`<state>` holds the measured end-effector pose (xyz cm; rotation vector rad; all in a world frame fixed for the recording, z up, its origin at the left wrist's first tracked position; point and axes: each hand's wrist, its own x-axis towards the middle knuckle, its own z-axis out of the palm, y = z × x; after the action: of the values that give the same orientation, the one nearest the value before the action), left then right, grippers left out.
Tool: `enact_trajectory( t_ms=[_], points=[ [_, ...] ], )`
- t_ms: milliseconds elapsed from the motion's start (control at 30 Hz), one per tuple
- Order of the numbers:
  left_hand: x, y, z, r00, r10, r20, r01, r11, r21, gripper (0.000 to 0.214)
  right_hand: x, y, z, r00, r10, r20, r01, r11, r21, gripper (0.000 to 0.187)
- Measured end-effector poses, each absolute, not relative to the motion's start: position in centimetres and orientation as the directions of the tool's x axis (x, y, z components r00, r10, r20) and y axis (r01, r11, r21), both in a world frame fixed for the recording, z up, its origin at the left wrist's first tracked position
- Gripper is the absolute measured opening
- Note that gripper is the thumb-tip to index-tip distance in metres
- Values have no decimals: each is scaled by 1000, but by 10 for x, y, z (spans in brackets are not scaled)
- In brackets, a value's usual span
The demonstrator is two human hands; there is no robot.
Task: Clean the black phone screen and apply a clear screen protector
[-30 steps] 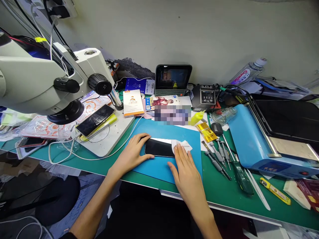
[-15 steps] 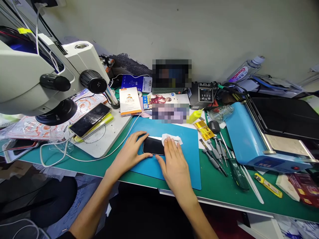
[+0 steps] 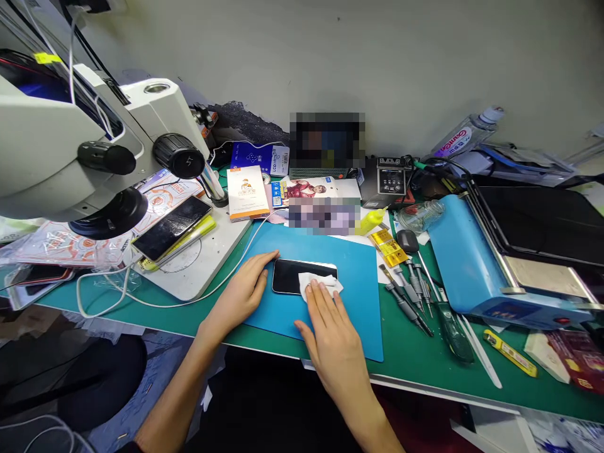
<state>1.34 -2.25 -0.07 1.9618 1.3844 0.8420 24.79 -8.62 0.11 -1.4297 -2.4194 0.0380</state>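
Observation:
A black phone [image 3: 289,275] lies screen-up on the blue mat [image 3: 349,277]. My left hand [image 3: 243,294] rests at the phone's left end, thumb along its near edge and fingers curled round its far corner, steadying it. Over the phone's near right part, my right hand [image 3: 330,327] lies flat with fingers stretched out, pressing a crumpled white wipe [image 3: 315,283] onto the screen.
A large white microscope [image 3: 85,145] stands at the left over a white base with another phone [image 3: 170,228] on it. Screwdrivers and tweezers [image 3: 410,296] lie right of the mat. A blue machine [image 3: 472,264] sits at the right, boxes and a soldering station [image 3: 391,182] at the back.
My right hand has slid the white wipe from the phone's right end toward its middle and then nearer to me. The left hand stays at the phone's left end.

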Motion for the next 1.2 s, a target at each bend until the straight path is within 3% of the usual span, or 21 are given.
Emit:
enact_trajectory(
  t_ms=[200,333,467,800,1200],
  points=[
    [14,-25,2,52,950,309,519,-290,804,39,223,-88,-2,-412,873,261,861,466,-201,69],
    [10,-30,3,-109,934,340,472,-252,845,30,191,-83,-1,-437,869,233,825,490,-282,62],
    [8,-32,2,-169,924,343,464,-233,855,28,190,-79,2,-476,847,237,799,529,-285,61],
    [9,-31,5,-93,946,310,474,-231,850,31,264,-94,-3,-337,910,242,888,393,-238,77],
    [6,-35,6,-19,949,313,484,-266,834,29,258,-52,-7,-285,925,254,901,348,-258,82]
  ],
)
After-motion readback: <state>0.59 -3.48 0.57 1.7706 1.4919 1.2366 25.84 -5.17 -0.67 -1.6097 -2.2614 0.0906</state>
